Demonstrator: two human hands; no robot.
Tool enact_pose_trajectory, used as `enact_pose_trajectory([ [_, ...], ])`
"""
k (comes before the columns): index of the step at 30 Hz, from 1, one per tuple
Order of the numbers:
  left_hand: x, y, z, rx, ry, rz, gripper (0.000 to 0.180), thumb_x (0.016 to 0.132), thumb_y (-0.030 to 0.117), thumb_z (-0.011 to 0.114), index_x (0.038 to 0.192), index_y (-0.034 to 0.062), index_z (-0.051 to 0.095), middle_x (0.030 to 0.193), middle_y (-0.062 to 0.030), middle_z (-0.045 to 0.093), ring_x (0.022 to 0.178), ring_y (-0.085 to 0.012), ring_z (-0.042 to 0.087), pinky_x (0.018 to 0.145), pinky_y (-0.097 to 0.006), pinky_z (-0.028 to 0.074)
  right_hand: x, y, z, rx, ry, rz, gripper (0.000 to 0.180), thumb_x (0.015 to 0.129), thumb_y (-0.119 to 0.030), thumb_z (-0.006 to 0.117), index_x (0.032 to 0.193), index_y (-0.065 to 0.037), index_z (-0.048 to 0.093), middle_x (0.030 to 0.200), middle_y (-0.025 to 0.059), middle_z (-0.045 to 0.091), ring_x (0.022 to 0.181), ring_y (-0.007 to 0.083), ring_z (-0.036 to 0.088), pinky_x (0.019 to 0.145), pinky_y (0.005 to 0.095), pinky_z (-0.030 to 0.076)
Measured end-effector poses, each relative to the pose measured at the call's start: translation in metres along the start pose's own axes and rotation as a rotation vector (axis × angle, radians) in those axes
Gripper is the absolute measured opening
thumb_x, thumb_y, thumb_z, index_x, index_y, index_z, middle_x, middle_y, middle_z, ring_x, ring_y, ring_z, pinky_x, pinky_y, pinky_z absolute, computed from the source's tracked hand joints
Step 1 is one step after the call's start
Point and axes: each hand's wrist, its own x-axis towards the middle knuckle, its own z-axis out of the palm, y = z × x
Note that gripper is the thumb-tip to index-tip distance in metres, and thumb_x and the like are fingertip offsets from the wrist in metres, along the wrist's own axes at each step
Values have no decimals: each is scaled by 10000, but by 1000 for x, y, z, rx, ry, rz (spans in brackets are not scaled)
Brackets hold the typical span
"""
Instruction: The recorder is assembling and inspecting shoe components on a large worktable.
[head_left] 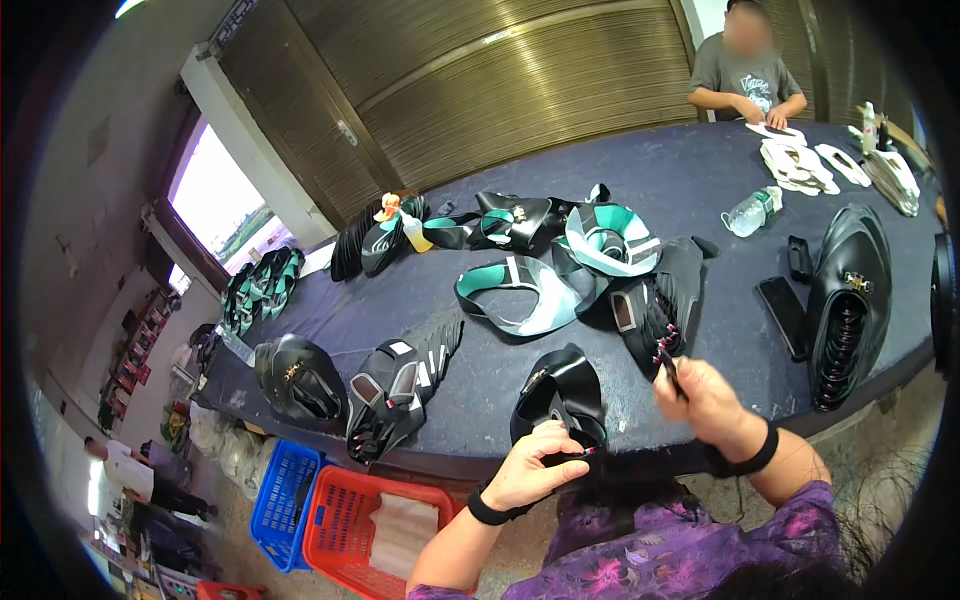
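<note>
At the table's near edge my left hand [540, 465] is closed on a black shoe upper [566, 372], its thumb and fingers pinching the lower rim. To the right, my right hand [700, 398] is raised and closed around a small dark piece [671, 372], whose kind I cannot make out. That hand is just in front of a fanned stack of black shoe parts [680, 285] with pale-framed openings and red-white marks. Beyond my left hand lie curved uppers with teal lining [515, 300]. Another fanned black stack [405, 385] sits to its left.
On the dark table [740, 345] are nested black uppers [850, 290], a phone [783, 315], a plastic bottle [752, 212] and an orange-topped spray bottle [415, 232]. Blue [268, 505] and red crates [325, 520] stand below left. A co-worker [748, 75] handles white pieces [795, 165] opposite.
</note>
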Motion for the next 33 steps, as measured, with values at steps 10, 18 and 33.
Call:
enact_pose_trajectory([
  [10,-11,13,-16,33,17,-68,145,709,87,670,814,21,596,999,-82,472,938,-189,464,852,-302,342,16,1,-46,-1195,-118,-323,457,660,-219,679,1049,-53,504,1106,103,499,1078,257,441,892,409,308],
  [18,-19,16,-24,238,82,12,176,699,152,677,829,63,600,836,-32,557,904,-192,464,840,-322,319,61,16,44,-626,-620,-534,301,750,-246,645,957,-57,536,937,92,554,902,252,510,765,337,418],
  [33,-33,22,-32,302,236,9,162,718,120,652,847,27,622,730,-37,532,757,-170,477,741,-304,331,67,15,64,-619,-422,-379,206,698,-240,691,789,-84,590,739,30,575,733,204,543,644,306,432],
])
